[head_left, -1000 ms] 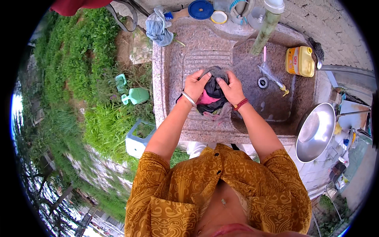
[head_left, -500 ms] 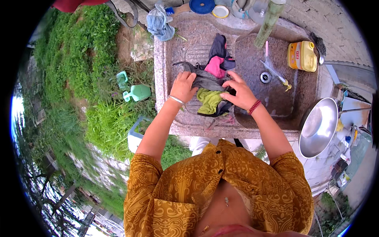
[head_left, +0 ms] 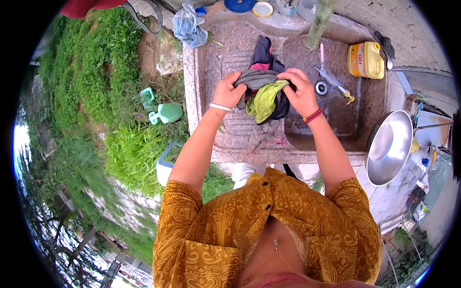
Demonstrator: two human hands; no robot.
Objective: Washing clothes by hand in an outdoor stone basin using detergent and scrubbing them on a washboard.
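Observation:
My left hand [head_left: 229, 91] and my right hand [head_left: 301, 90] grip opposite ends of a bunched piece of clothing [head_left: 259, 78] above the ribbed washing slab of a stone sink [head_left: 230, 139]. Dark grey fabric is stretched between my fingers. A lime-green part hangs down on the near side, by my right hand, with dark cloth beside it. Farther off, a dark and pink part trails over the ribs. Folds hide the garment's kind. My fingers are closed on the cloth at both sides.
In the basin at right lie a pink-handled brush [head_left: 322, 54] and a yellow jug [head_left: 366, 60]. A bamboo pole [head_left: 319, 24] reaches over the back. Blue-grey cloth [head_left: 189, 28] hangs at the far left corner; a metal bowl [head_left: 389, 148] stands at right.
Both hands have moved away from me and lifted the grey cloth off the slab. The lime-green part has been drawn up and now hangs from it. My right hand has closed on the cloth.

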